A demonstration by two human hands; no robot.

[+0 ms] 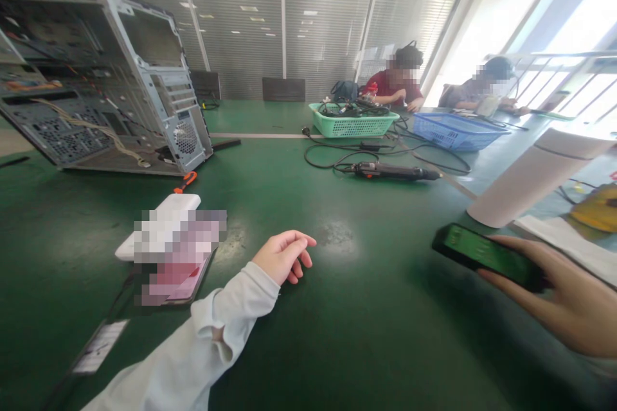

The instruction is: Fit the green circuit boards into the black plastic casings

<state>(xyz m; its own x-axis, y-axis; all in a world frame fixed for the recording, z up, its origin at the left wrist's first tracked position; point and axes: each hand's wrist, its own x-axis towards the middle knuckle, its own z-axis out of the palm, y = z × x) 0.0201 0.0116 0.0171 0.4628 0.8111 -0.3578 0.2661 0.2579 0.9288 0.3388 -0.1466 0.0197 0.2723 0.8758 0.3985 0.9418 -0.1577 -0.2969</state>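
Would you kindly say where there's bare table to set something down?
The table is bare between the left hand and the black device in the right hand, and onward to the corded tool. It's crowded around the green basket.

No readable text — device screen (491,253) too blurred.

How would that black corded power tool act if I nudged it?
The power tool would probably roll, since its body looks long and rounded. Its loosely looped cord may drag or snag. The casing looks rigid, so it likely won't flex.
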